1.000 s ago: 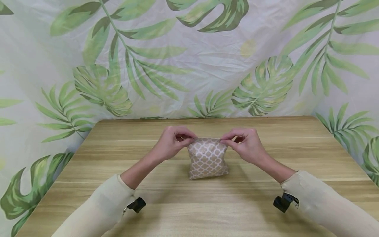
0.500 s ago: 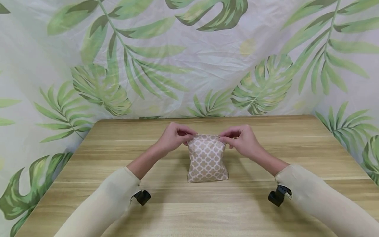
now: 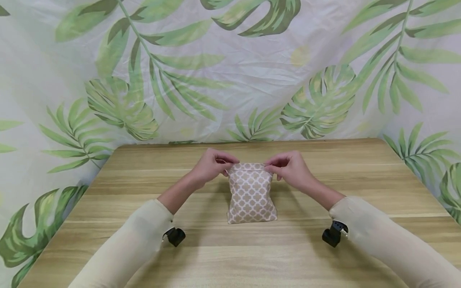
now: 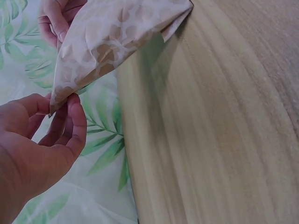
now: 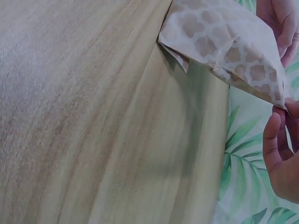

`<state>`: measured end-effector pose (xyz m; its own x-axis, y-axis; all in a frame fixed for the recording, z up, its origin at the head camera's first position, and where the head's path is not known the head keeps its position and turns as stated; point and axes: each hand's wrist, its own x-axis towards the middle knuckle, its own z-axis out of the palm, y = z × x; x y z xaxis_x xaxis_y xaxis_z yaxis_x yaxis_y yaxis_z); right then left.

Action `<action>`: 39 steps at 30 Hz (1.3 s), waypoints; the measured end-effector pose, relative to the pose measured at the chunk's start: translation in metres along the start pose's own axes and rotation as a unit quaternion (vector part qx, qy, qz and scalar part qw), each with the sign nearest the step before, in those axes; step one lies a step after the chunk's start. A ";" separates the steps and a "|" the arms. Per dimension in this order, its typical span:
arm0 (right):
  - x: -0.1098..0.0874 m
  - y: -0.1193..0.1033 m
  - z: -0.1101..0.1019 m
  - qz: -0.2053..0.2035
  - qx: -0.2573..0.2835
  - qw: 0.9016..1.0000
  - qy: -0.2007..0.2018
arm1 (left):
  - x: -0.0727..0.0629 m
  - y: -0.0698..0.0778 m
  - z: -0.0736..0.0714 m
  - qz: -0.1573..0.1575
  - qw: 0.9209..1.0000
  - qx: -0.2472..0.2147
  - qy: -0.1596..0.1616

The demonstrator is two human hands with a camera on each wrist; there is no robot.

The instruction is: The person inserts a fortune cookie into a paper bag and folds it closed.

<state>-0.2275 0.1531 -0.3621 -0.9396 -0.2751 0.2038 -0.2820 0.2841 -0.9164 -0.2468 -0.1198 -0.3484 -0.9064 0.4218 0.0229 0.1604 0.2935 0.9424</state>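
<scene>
A small paper bag (image 3: 251, 196) with a tan and white lattice pattern stands on the table, its top edge folded over in a narrow strip. My left hand (image 3: 212, 166) pinches the left corner of that fold between thumb and fingers. At the opposite corner my right hand (image 3: 291, 170) pinches the fold the same way. Up close in the left wrist view, the left hand (image 4: 46, 135) grips the tip of the bag (image 4: 103, 46) from below. The right wrist view has the right hand (image 5: 285, 149) at the other corner of the bag (image 5: 224, 46). Whatever the bag contains is hidden.
The wooden table (image 3: 230, 256) reaches back to a pale cloth backdrop (image 3: 259, 80) printed with green leaves. Small black cameras hang under both wrists, the left camera (image 3: 175, 237) and the right camera (image 3: 332, 235).
The bag's top edge is now folded over in a strip toward me, and its front has tipped into fuller view. Both hands have shifted slightly, the right one leftward, still pinching the corners.
</scene>
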 end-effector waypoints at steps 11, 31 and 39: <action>0.006 0.017 0.007 0.048 -0.022 0.998 -0.021 | 0.009 -0.019 0.010 -0.017 0.999 0.035 0.004; 0.005 0.036 0.016 0.084 -0.026 0.994 -0.057 | 0.014 -0.037 0.016 -0.112 0.993 0.030 -0.034; 0.003 0.034 0.016 0.091 -0.015 0.994 -0.059 | 0.013 -0.038 0.016 -0.114 0.992 0.031 -0.034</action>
<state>-0.2371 0.1467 -0.3979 -0.9471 -0.3208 -0.0082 -0.1160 0.3661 -0.9233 -0.2585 -0.1117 -0.3896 -0.8937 0.3950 -0.2128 -0.0196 0.4394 0.8981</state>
